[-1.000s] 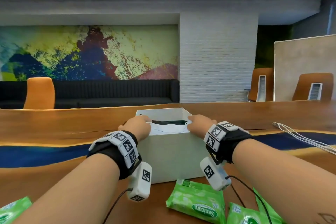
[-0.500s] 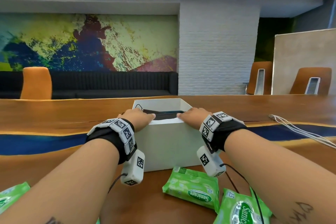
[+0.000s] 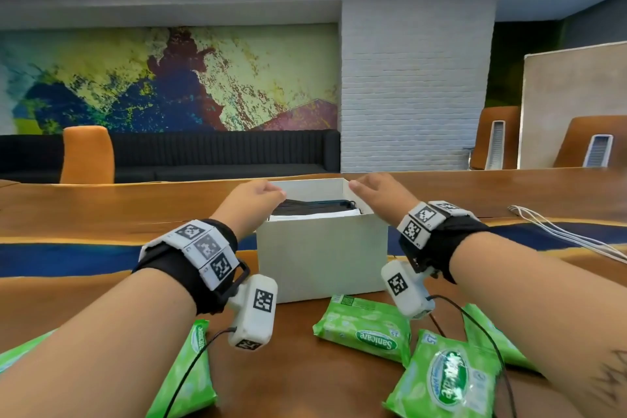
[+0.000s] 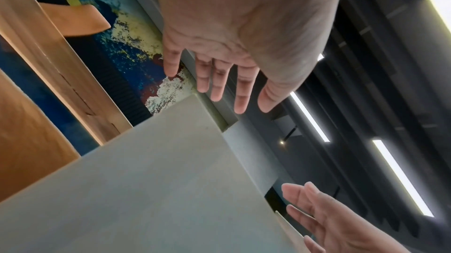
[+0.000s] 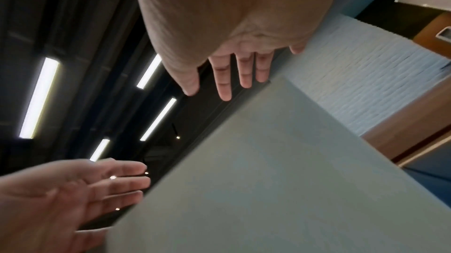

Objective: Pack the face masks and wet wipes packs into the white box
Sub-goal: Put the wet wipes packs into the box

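Hands [image 3: 252, 198] (both open) have lifted clear of white box [image 3: 322, 261].

Left hand [image 4: 234, 31] fingers straight above white box [image 4: 156, 189], right hand [image 4: 341, 224] beside

The box [image 3: 322, 258] stands on the table [image 3: 101, 207], face masks [image 3: 314, 208] stacked inside it. The left hand [image 3: 252, 198] hangs over its left rim, the right hand [image 3: 376, 195] over its right rim. Wet wipes packs [image 3: 364, 329] lie on the table before the box, one more [image 3: 190, 373] to the left, and cables [image 3: 559, 231] lie far right
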Demonstrator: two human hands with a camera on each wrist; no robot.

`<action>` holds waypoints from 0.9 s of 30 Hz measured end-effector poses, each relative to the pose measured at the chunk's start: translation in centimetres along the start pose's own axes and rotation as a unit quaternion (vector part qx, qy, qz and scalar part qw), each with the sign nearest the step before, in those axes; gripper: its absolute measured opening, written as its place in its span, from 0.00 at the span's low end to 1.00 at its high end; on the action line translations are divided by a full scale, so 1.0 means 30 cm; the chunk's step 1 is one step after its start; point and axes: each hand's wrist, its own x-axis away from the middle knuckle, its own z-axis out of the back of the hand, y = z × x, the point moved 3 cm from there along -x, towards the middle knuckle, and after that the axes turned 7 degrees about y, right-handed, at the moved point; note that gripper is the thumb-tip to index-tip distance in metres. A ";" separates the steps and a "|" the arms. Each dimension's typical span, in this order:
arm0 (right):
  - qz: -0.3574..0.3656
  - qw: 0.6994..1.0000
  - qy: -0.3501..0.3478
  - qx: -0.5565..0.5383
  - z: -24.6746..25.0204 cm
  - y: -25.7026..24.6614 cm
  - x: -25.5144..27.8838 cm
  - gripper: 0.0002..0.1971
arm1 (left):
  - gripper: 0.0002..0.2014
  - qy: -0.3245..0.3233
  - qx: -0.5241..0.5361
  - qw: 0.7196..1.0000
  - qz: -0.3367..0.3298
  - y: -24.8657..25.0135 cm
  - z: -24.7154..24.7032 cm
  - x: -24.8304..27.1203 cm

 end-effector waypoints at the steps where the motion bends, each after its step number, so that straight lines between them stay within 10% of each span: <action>1: -0.001 1.000 0.005 -0.017 0.031 -0.015 0.036 0.23 | 0.10 0.009 0.025 1.000 0.004 0.006 0.006 0.013; 7: 0.040 0.996 -0.053 0.067 0.163 -0.030 0.245 0.17 | 0.04 0.033 0.128 0.990 0.049 0.084 0.017 0.123; 16: -0.024 0.951 -0.229 0.205 0.241 0.091 0.529 0.21 | 0.17 -0.254 0.080 0.952 0.148 0.188 -0.110 0.398; 27: -0.161 0.917 -0.295 0.212 0.222 0.231 0.643 0.35 | 0.13 -0.339 0.045 0.908 0.240 0.146 -0.287 0.561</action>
